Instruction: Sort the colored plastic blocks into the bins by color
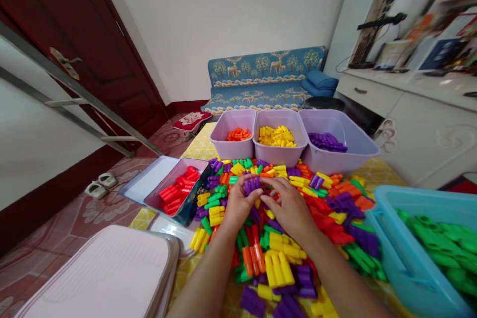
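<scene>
Over a large pile of mixed plastic building pieces, my left hand [239, 199] holds a purple ribbed plastic piece [252, 185] between thumb and fingers. My right hand [287, 203] is close beside it, its fingers bent and near the right end of that piece. Whether the right fingers touch it or grip something small, I cannot make out. Below my hands lie orange-red joined tubes [253, 257] and a yellow block of joined tubes [278, 269]. More purple, green, red and yellow pieces surround both hands.
Three lilac bins hold orange [231, 150], yellow [280, 156] and purple pieces [327, 142] behind the pile. A box [204, 186] of red pieces stands left, a turquoise tub [397, 258] of green ones right. Pale lids [100, 273] lie front left; a metal ladder [80, 92] leans beyond.
</scene>
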The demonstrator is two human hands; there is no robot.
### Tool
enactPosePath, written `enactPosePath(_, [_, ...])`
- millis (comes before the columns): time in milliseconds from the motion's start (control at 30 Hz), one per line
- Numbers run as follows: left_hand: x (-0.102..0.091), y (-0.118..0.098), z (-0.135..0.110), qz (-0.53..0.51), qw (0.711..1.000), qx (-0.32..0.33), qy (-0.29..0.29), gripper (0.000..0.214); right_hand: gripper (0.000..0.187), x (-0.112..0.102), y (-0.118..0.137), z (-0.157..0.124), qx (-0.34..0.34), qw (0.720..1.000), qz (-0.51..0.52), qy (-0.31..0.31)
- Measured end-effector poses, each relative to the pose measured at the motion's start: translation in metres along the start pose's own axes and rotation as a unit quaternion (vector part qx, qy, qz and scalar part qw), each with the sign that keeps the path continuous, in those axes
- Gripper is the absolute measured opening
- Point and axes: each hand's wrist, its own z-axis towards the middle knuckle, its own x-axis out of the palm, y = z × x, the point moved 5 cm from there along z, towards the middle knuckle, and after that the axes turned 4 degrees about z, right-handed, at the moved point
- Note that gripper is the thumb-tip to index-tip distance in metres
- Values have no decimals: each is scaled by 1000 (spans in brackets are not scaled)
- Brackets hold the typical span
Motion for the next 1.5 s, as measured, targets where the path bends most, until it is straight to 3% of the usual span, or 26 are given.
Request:
enactPosePath(133, [4, -1, 1, 64, 996, 33, 51, 25, 34, -3, 0, 0, -12, 1000, -10, -18])
enactPosePath(400, [4, -5, -3, 171, 980, 86, 51, 27, 18, -12, 8, 1, -76, 995, 50, -47])
enactPosePath(567, [4, 1, -2, 173, 981, 69, 58, 27, 8, -26, 3, 4, 2, 990, 115, -77])
enactPosePath(633, [3, 1, -2, 191, 978, 75, 49, 26, 16, -38, -1, 5, 51, 970, 207, -117])
enactPosePath(700, [3, 1, -3, 204, 975, 75, 44, 26, 26, -54, -3, 4, 71, 927, 319, -186])
enactPosePath(800, [4, -1, -3, 224, 970, 77, 49, 23, 46, -80, 0, 3, 25, 851, 450, -271])
enactPosePath(867, [5, -3, -4, 234, 967, 86, 51, 22, 59, -89, 4, 3, -8, 831, 478, -283])
enactPosePath(1033, [3, -15, -5, 279, 948, 152, 23, 20, 61, -84, -1, 5, -22, 862, 430, -268])
enactPosePath(1133, [2, -19, -5, 316, 931, 182, 14, 19, 52, -66, -18, 9, -10, 927, 300, -225])
enactPosePath(1200, [3, -19, -5, 334, 924, 184, 20, 20, 44, -49, -30, 11, -2, 978, 139, -152])
enactPosePath(1233, [3, -19, -5, 341, 922, 182, 26, 22, 44, -42, -36, 11, -3, 991, 55, -123])
enactPosePath(1367, [7, -15, -7, 362, 914, 173, 63, 42, 55, -20, -49, 4, 17, 987, -157, -25])
enactPosePath(1500, [12, -13, -10, 377, 902, 176, 113, 54, 53, -8, -38, 0, -7, 991, -130, 33])
